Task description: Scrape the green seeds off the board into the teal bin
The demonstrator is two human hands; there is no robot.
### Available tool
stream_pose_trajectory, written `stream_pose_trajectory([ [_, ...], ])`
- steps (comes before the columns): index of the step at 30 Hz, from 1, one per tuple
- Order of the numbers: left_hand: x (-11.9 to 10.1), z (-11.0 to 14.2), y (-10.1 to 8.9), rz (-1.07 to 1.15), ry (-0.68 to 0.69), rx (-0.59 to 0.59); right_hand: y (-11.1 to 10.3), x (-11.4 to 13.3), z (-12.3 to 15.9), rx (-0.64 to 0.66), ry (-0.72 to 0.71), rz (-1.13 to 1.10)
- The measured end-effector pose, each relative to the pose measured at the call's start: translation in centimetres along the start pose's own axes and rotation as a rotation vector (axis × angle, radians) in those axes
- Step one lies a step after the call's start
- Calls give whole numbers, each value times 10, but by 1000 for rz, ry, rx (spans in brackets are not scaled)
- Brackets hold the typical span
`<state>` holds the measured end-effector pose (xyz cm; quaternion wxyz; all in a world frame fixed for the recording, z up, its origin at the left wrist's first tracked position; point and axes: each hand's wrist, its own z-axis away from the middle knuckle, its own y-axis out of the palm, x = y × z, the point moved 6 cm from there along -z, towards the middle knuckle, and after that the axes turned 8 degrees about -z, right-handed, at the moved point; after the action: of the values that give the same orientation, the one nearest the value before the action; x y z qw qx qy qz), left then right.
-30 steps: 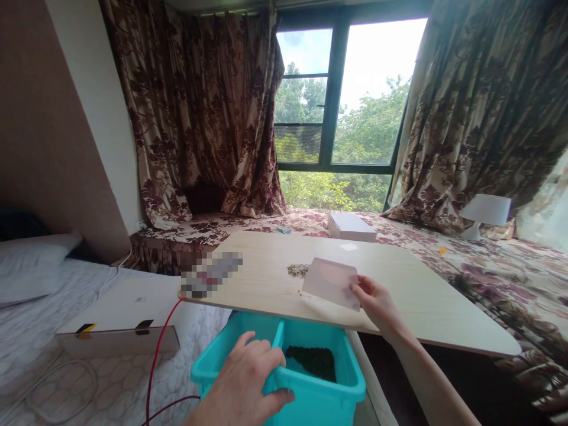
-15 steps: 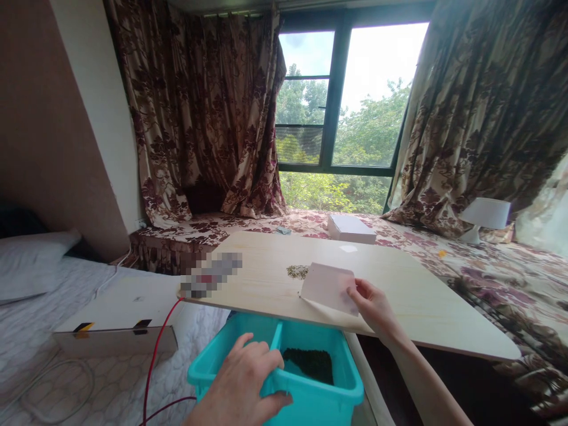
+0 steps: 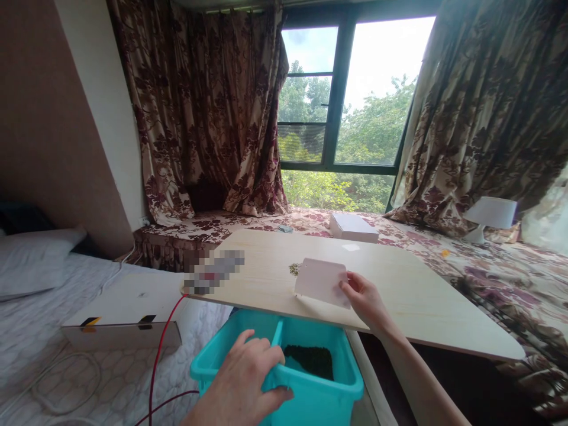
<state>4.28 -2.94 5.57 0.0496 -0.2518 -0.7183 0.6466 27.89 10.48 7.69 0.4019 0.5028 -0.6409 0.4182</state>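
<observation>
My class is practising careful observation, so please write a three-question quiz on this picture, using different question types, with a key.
1. Open question: what is the right hand holding?
2. True or false: the left hand is gripping the turquoise bin.
3. Multiple choice: in which compartment, as pictured, do dark grains show? a) left b) right c) neither

Key: 1. A flat, pale sheet; 2. True; 3. b

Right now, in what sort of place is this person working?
Probably a bedroom: a pillow lies on quilted white bedding at left, and patterned curtains hang beside the window.
</observation>
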Motion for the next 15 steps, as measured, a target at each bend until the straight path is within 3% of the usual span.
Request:
stream_pose_trajectory([
  [7,2,0,-3,0,-35,26,-19,-5,7,-54,32,6],
  [15,4,1,-3,4,-57,34,-14,-14,7,-48,1,-3],
])
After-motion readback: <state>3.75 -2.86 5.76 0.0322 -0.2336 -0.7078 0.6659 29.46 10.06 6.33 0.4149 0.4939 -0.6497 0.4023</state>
